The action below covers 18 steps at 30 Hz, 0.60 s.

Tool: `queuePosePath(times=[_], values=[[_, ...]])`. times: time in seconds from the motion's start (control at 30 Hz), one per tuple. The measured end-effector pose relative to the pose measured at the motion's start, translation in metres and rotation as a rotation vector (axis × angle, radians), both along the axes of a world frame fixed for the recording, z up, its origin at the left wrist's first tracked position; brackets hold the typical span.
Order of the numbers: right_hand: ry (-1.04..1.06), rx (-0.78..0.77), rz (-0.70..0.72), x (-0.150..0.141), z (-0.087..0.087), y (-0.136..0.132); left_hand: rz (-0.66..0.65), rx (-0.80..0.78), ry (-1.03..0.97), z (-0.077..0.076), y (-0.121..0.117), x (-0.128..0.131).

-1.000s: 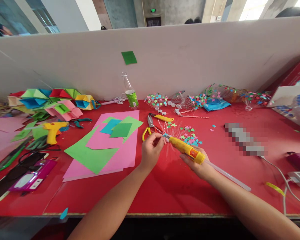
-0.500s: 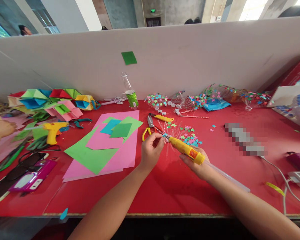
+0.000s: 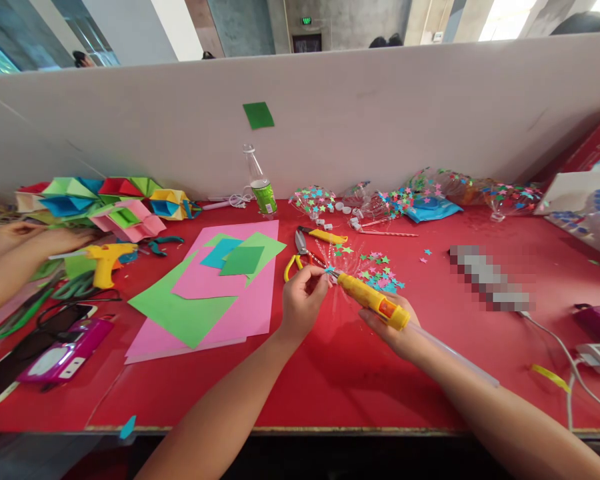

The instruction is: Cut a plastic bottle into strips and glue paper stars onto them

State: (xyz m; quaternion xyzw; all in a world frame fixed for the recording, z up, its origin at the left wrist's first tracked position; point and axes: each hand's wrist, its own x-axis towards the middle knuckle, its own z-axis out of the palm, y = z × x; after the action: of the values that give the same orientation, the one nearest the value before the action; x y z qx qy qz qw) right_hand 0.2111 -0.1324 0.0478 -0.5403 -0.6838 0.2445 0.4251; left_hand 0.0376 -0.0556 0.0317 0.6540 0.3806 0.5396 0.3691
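Observation:
My left hand is closed in a pinch at a small blue star. My right hand grips a yellow pen-shaped glue gun, and a long clear glue stick sticks out of its back. The nozzle of the gun meets the star or stops just short of it; which one I cannot tell. Thin clear plastic strips fan out around the fingertips. Just beyond lie loose paper stars in several colours. Left of the strips are yellow-handled cutters and a yellow utility knife.
Pink and green paper sheets lie to the left. Farther left, another person's hands are near a yellow glue gun. A bottle and star-covered plastic pieces stand along the partition. A cable runs at the right.
My hands, the star and the glue gun stay in place. On the left, the other person's arm has reached farther in, and a second hand now shows.

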Motion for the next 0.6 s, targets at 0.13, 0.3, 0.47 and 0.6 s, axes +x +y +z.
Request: queuePosePath(times=[0.13,0.3,0.47,0.6], values=[[0.016,0.045,0.009,0.0002,-0.0010,0.0004,-0.003,-0.006,0.001,0.0013,-0.0007,-0.0004],[0.025,0.094,0.028,0.0004,-0.0030,0.0011,0.004,-0.008,0.010,0.0030,-0.0018,-0.0007],[0.017,0.083,0.012,0.0002,-0.0033,0.0005,0.002,-0.013,0.010,0.0029,-0.0012,-0.0003],[0.025,0.077,0.010,0.0002,-0.0027,0.0009,0.006,-0.005,0.013,0.0012,-0.0007,-0.0007]])
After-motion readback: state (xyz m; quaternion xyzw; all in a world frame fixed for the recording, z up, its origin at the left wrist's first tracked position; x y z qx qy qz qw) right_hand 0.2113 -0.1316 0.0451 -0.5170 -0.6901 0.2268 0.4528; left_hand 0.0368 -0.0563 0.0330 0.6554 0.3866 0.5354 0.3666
